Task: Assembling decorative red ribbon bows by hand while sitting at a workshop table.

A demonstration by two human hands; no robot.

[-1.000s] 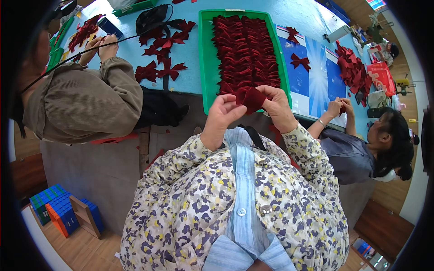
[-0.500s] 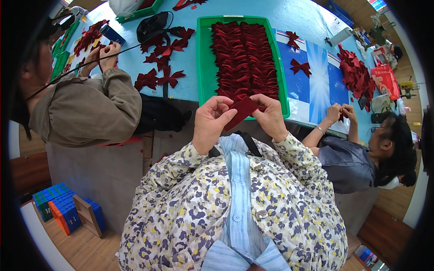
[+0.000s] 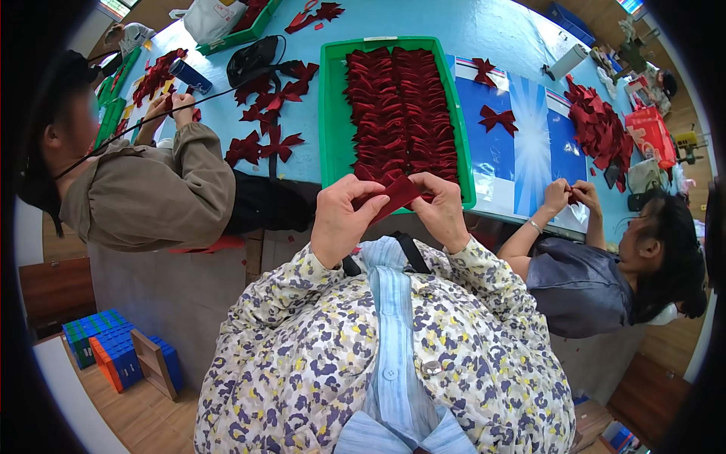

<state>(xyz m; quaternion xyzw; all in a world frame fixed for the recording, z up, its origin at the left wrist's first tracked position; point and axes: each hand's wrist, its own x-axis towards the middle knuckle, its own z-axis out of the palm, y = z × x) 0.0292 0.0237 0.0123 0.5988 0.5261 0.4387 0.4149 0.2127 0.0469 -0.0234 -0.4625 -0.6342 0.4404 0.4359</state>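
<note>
Between my two hands, just over the near edge of the table, is a dark red ribbon piece [image 3: 396,198]. My left hand [image 3: 344,218] pinches its left end between thumb and fingers. At the other end, the thumb and forefinger of my right hand [image 3: 440,209] are closed on it. Part of the ribbon is hidden behind my fingers. Right beyond my hands lies a green tray [image 3: 333,113], its rim close to my fingertips. Two packed rows of dark red bows [image 3: 401,106] fill most of it.
Loose bows [image 3: 280,142] lie left of the tray, near a black bag [image 3: 253,60]. Two bows [image 3: 497,119] rest on a blue-and-white sheet [image 3: 529,151] at the right. Beyond is a red ribbon pile [image 3: 597,125]. Co-workers sit close on both sides, a brown sleeve [image 3: 170,189] at left.
My hands and the ribbon have shifted slightly down and left in the picture, still gripping both ends. The whole view has moved a little. The right-hand co-worker's hands have lowered slightly.
</note>
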